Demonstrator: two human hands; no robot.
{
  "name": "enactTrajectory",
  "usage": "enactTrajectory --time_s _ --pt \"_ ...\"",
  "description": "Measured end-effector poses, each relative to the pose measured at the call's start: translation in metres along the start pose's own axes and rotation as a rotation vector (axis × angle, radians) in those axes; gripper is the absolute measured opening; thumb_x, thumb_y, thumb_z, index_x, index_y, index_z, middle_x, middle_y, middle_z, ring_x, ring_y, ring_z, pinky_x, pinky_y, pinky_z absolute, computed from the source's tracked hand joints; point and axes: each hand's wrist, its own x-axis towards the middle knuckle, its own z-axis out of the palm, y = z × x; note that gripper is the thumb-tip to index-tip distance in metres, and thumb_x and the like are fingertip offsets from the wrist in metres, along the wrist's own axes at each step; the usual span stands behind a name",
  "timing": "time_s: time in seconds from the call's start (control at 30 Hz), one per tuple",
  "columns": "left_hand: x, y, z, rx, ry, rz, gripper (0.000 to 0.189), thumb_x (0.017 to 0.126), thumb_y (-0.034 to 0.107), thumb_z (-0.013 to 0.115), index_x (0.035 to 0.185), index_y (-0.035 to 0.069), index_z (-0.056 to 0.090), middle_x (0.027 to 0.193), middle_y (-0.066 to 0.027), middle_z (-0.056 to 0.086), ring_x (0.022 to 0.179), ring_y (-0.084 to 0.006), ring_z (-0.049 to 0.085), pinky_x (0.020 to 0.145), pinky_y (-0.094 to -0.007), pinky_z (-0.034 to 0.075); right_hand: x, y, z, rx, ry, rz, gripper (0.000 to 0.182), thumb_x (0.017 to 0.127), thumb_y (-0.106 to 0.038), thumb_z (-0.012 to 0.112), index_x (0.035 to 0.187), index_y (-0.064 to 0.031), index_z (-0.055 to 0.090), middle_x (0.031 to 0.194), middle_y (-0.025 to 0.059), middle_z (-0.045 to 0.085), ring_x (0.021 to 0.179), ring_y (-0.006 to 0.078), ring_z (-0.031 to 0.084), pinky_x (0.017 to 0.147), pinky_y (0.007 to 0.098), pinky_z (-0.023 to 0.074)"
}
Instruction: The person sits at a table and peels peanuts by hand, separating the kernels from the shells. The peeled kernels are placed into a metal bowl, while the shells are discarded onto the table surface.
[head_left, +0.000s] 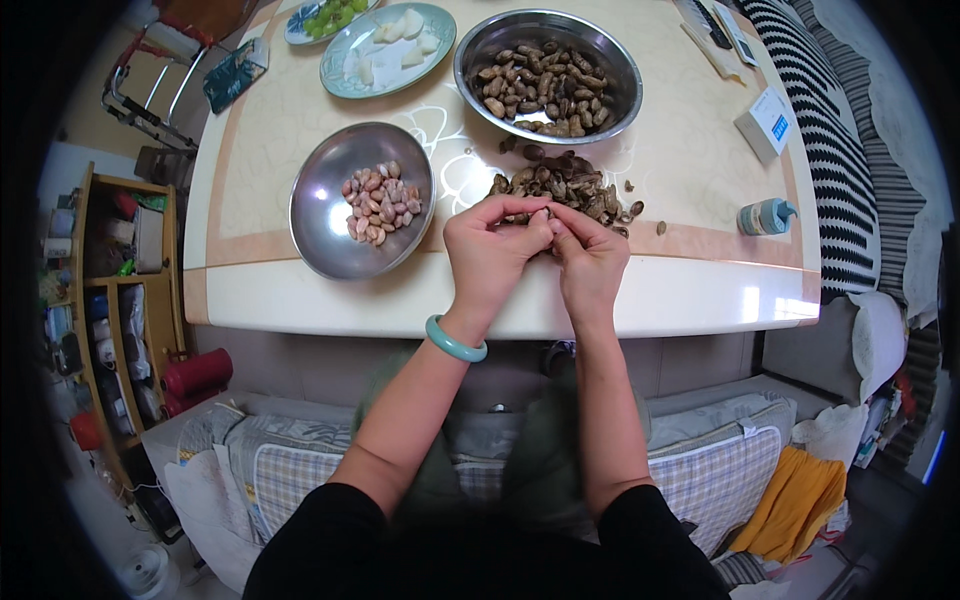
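Observation:
My left hand (491, 244), a green bangle (456, 341) on its wrist, meets my right hand (592, 259) over the table's near side. Between the fingertips of both hands is a small peanut (548, 215), mostly hidden by the fingers. Just beyond them lies a heap of brown peanut shells (574, 184), with a few bits scattered to its right. To the left, a steel bowl (315, 240) holds shelled pinkish peanuts (382, 202). Behind the shells, a larger steel basin (626, 112) contains unshelled dark peanuts (547, 82).
A green plate (337, 79) with white fruit pieces stands at the back left, beside a dish of green grapes (330, 16). On the right are a teal-capped bottle (765, 217), a white box (763, 124) and a remote control (712, 24). The table's near edge (375, 319) runs below my forearms.

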Motion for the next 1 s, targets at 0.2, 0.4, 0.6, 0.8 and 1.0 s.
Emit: enactTrajectory --time_s 0.2,0.4,0.6,0.8,1.0 --pt "-0.001 -0.005 0.005 -0.083 0.008 0.018 0.013 0.086 -0.009 0.067 0.099 -0.010 0.068 0.098 -0.0147 0.072 0.078 -0.0140 0.069 0.070 -0.0262 0.061 0.003 -0.002 0.000 0.039 0.017 0.009 0.020 0.092 0.002 0.064 0.109 0.0034 0.073 0.085 0.0054 0.073 0.070 0.0070 0.061 0.064 0.0224 0.0504" --pt "0.002 0.000 0.005 -0.108 -0.014 -0.032 0.012 0.092 -0.008 0.060 0.102 -0.010 0.064 0.106 -0.0183 0.069 0.086 -0.0188 0.070 0.075 -0.0297 0.063 0.010 -0.002 -0.010 0.292 -0.078 0.185 0.021 0.097 -0.004 0.061 0.113 0.0044 0.070 0.083 0.0018 0.067 0.065 0.0040 0.052 0.055 0.0185 0.0421" --pt "0.005 0.004 0.007 -0.049 -0.047 -0.092 0.021 0.093 -0.009 0.057 0.113 -0.009 0.063 0.115 -0.0174 0.066 0.093 -0.0196 0.069 0.081 -0.0304 0.062 0.015 -0.002 -0.016 0.367 -0.116 0.247 0.023 0.099 -0.008 0.058 0.116 0.0053 0.067 0.086 0.0022 0.066 0.064 0.0047 0.053 0.054 0.0178 0.0413" --pt "0.007 -0.001 -0.001 0.245 -0.213 0.185 0.035 0.090 -0.010 0.059 0.124 -0.002 0.065 0.117 -0.0119 0.066 0.101 -0.0160 0.067 0.083 -0.0262 0.059 0.017 -0.006 -0.019 0.404 -0.123 0.226 0.023 0.100 -0.012 0.059 0.115 0.0033 0.067 0.078 0.0001 0.064 0.061 0.0046 0.053 0.053 0.0176 0.0397" --pt "0.005 0.003 -0.001 0.478 -0.230 0.327 0.033 0.085 -0.012 0.062 0.113 0.002 0.073 0.118 -0.0116 0.067 0.099 -0.0157 0.068 0.081 -0.0259 0.059 0.018 -0.005 -0.022 0.403 -0.131 0.221 0.024 0.100 -0.015 0.059 0.114 0.0020 0.067 0.074 -0.0012 0.062 0.059 0.0041 0.051 0.052 0.0173 0.0386"
